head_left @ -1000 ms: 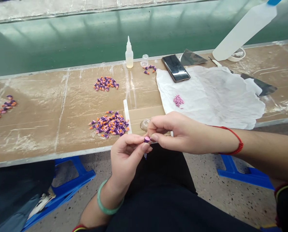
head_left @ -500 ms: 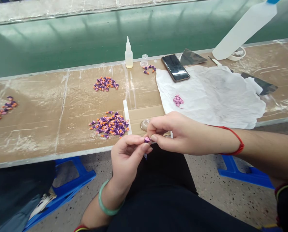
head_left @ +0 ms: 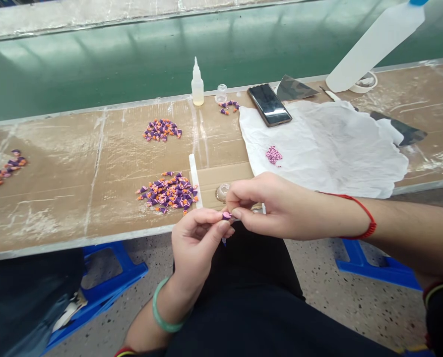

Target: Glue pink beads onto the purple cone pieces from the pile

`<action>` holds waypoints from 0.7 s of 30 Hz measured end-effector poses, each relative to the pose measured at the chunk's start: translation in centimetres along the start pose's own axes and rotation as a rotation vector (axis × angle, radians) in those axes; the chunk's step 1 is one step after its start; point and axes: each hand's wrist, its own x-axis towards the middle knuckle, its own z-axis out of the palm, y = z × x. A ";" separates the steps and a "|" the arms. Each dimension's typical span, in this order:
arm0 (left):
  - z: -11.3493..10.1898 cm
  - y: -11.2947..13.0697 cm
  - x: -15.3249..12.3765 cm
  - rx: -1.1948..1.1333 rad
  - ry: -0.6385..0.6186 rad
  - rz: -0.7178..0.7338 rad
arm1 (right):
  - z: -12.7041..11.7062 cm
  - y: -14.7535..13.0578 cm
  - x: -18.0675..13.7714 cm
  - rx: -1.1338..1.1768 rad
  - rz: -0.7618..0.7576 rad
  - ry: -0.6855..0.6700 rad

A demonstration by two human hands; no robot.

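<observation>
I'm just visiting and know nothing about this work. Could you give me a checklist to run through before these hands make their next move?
1. Purple-and-pink piece secure: ok, pinched in the left hand.
2. Right hand gripping something: cannot tell; its fingertips are pinched together beside the piece.
3. Pink bits gathered: ok, nearly all in one cluster on the white sheet.
4. Sheet smooth: not ok, it is wrinkled.
5. Sheet free of the phone: not ok, the phone's near end overlaps it.
6. Dropper bottle upright: ok.
</observation>
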 end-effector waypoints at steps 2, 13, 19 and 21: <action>0.0 0.0 0.0 0.020 0.010 -0.008 | 0.0 0.0 0.0 -0.017 -0.011 0.005; 0.2 -0.1 0.0 0.074 0.068 -0.002 | 0.3 -0.2 0.0 -0.109 -0.058 0.063; 0.4 -0.2 0.0 0.071 0.062 0.021 | 0.7 0.0 -0.1 -0.162 -0.079 0.093; 0.2 -0.3 0.1 0.107 0.040 0.063 | 0.8 0.2 -0.2 -0.204 -0.107 0.110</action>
